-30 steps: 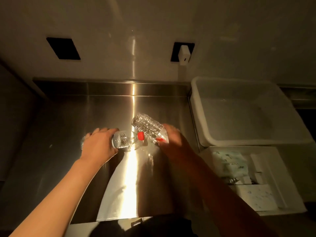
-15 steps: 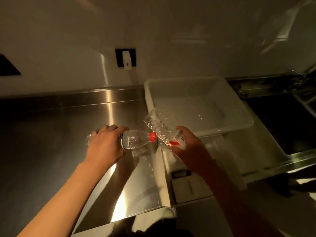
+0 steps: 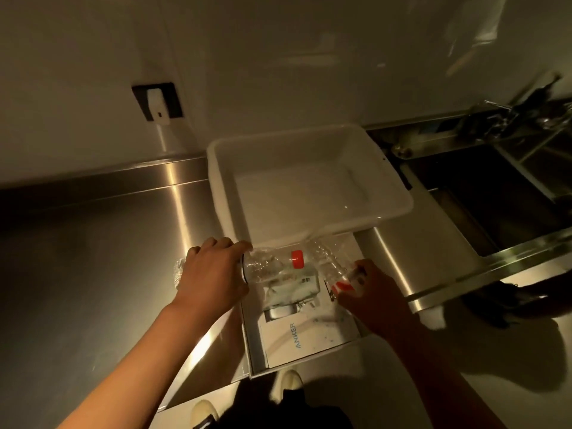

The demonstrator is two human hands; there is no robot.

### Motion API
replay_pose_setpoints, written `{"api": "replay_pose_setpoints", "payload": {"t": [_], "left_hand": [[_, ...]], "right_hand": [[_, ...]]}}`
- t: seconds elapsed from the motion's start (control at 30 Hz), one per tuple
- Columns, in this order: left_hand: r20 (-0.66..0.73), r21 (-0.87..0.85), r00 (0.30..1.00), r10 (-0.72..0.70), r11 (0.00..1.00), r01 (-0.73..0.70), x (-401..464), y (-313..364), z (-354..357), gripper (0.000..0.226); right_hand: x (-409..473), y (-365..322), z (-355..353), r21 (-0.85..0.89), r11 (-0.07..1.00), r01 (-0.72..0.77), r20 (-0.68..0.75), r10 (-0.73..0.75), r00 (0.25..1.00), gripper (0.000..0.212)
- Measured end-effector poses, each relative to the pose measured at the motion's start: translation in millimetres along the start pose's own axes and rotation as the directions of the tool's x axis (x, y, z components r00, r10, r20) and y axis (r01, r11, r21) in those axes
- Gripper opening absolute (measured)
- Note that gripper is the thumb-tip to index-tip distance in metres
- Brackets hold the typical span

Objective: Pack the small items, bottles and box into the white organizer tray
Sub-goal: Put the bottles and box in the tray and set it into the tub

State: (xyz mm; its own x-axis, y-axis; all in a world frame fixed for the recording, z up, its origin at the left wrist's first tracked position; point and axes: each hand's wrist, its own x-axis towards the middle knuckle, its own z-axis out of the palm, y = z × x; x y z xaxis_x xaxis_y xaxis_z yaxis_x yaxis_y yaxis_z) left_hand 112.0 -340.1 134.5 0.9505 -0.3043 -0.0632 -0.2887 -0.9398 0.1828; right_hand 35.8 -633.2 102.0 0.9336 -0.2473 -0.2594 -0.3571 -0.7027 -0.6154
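Two clear plastic bottles are held over the white organizer tray (image 3: 252, 342), which sits at the front edge of the steel desk (image 3: 108, 243). The left hand (image 3: 213, 274) is curled round the body of the first bottle (image 3: 269, 267), which lies nearly level; its base pokes out on the side of the hand away from the tray, and its red cap (image 3: 297, 259) points over the tray. The right hand (image 3: 374, 298) is wrapped round the red-labelled lower part of the second bottle (image 3: 329, 261), which is tilted away from the hand toward the white tub (image 3: 309, 187); its far end is blurred and hard to read. The two bottles nearly meet above the tray; whether they touch cannot be told. Inside the tray, below the bottles, a white box (image 3: 297, 335) printed "ANKER" is seen, with a pale patterned packet (image 3: 294, 289) behind it. The tub stands on the desk just behind the tray, and a sink (image 3: 495, 196) is seen beyond the tub.
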Motion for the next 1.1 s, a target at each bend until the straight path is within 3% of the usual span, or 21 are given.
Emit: {"api": "replay_pose_setpoints", "payload": {"t": [0.2,0.33,0.47,0.63,0.77,0.9,1.1], "left_hand": [[0.05,0.023,0.998,0.033,0.999,-0.034,3.6,31.2,15.5,0.066],[0.057,0.013,0.997,0.052,0.999,-0.053,5.0,49.3,29.8,0.067],[0.101,0.017,0.993,0.063,0.998,-0.065,4.8,61.5,37.8,0.088],[0.08,0.054,0.996,0.05,0.997,-0.054,4.4,63.9,45.3,0.065],[0.111,0.068,0.993,0.028,0.997,-0.036,2.2,60.9,48.7,0.062],[0.106,0.087,0.994,0.02,0.996,-0.03,-0.9,55.2,47.0,0.065],[0.085,0.076,0.996,0.007,0.997,-0.013,-12.3,37.4,38.5,0.061]], "right_hand": [[4.4,24.1,11.6,-0.069,0.994,-0.081,0.022,0.082,0.996,0.047],[7.1,28.3,22.0,-0.14,0.99,0.008,-0.036,-0.013,0.999,0.049],[9.5,26.7,31.0,-0.163,0.986,0.018,-0.07,-0.029,0.997,0.049],[15.3,26.4,34.5,-0.239,0.966,0.095,-0.074,-0.116,0.991,0.055],[18.0,27.5,32.9,-0.265,0.956,0.126,-0.061,-0.147,0.987,0.055],[15.9,30.0,25.4,-0.182,0.956,0.23,-0.063,-0.245,0.967,0.055],[19.7,24.1,15.9,-0.145,0.873,0.466,-0.056,-0.477,0.877,0.054]]}}
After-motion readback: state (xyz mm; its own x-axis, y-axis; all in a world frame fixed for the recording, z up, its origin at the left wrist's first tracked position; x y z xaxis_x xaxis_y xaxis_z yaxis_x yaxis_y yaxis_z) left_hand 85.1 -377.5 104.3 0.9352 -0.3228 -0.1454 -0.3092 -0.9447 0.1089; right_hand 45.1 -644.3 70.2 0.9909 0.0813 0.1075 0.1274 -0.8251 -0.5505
